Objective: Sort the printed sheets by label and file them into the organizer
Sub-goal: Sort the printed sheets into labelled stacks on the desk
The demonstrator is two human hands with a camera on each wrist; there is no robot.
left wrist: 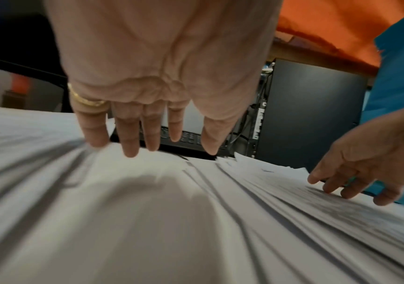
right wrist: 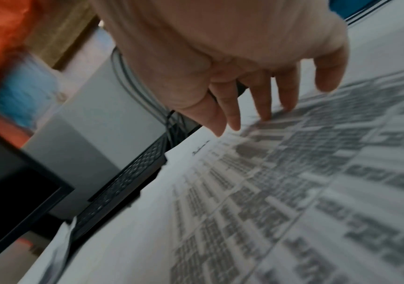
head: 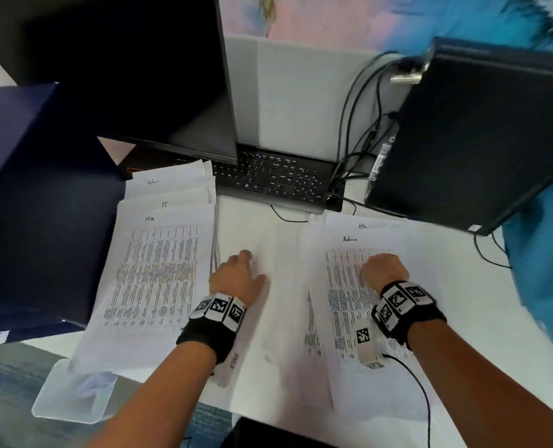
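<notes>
Printed sheets lie in two loose piles on the white desk. The left pile (head: 158, 270) shows a sheet labelled HR on top, with IT and Admin sheets fanned out behind it. On top of the right pile (head: 349, 305) is a sheet labelled Admin, and an HR sheet peeks out behind. My left hand (head: 236, 273) (left wrist: 147, 148) rests with straight fingers on a blank white sheet (head: 268, 334) between the piles. My right hand (head: 383, 268) (right wrist: 264, 113) has its spread fingertips touching the Admin sheet (right wrist: 293, 182). The dark blue organizer (head: 35, 205) stands at the left.
A black keyboard (head: 278, 179) and a monitor (head: 139, 76) stand behind the sheets. A black computer tower (head: 469, 134) with cables is at the back right. A clear plastic holder (head: 71, 392) overhangs the desk's front left edge. Blue cloth (head: 540, 270) lies at the right.
</notes>
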